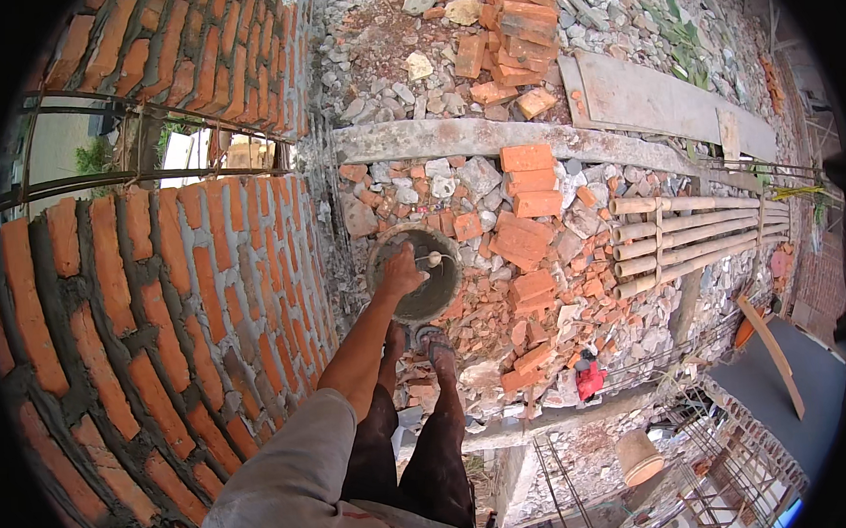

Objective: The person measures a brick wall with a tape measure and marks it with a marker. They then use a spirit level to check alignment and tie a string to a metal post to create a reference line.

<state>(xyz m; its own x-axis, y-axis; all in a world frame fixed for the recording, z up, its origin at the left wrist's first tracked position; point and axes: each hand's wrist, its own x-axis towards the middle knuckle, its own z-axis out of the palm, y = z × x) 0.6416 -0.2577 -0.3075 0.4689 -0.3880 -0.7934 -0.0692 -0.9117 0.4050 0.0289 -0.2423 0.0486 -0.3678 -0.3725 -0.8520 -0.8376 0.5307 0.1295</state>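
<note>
My left hand (402,272) reaches down over a round bucket (455,296) of wet grey mortar (423,300). Its fingers look curled closed, but what they grip is hidden. Close beside the thumb, a small pale knob (434,260) on a thin curved wire or rod shows above the mortar; its kind cannot be made out. The bucket stands on rubble just ahead of my feet, near the foot of a brick wall (170,313) on the left. Grey mortar fills the joints of that wall. My right hand is out of view.
Loose orange bricks (530,193) and rubble lie right of the bucket. A concrete beam (493,140) crosses beyond it. Bamboo poles (686,243) tied together lie at right, with flat boards (671,102) farther off. Steel bars and a tan bucket (639,456) are lower right.
</note>
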